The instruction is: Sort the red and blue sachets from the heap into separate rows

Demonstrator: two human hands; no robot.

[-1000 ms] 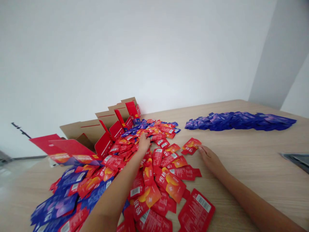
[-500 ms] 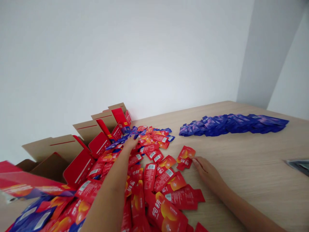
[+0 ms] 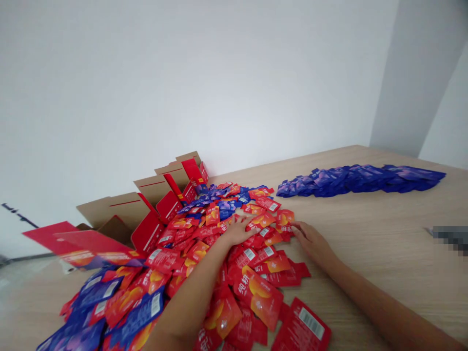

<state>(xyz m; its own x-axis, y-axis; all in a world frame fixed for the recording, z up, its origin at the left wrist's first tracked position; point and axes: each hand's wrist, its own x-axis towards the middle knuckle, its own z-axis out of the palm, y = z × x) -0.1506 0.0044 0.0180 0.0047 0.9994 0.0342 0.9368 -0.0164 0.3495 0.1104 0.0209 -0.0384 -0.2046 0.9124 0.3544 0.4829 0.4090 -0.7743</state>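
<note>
A big heap of red sachets (image 3: pixel 252 287) mixed with blue sachets (image 3: pixel 139 314) covers the wooden table (image 3: pixel 365 234) in front of me. My left hand (image 3: pixel 239 230) lies flat on the heap's far part, fingers spread over red sachets. Just to its right, my right hand (image 3: pixel 310 240) rests flat at the heap's edge, fingertips touching a red sachet (image 3: pixel 284 218). Neither hand grips anything.
A long row of blue sachets (image 3: pixel 361 179) lies at the far right of the table. Open cardboard boxes (image 3: pixel 161 187) with red flaps stand at the back left against the white wall. A blurred dark object (image 3: pixel 451 238) sits at the right edge.
My left hand has drawn back from the far end of the heap toward me, dragging sachets along. My right hand stayed at the heap's right edge.
</note>
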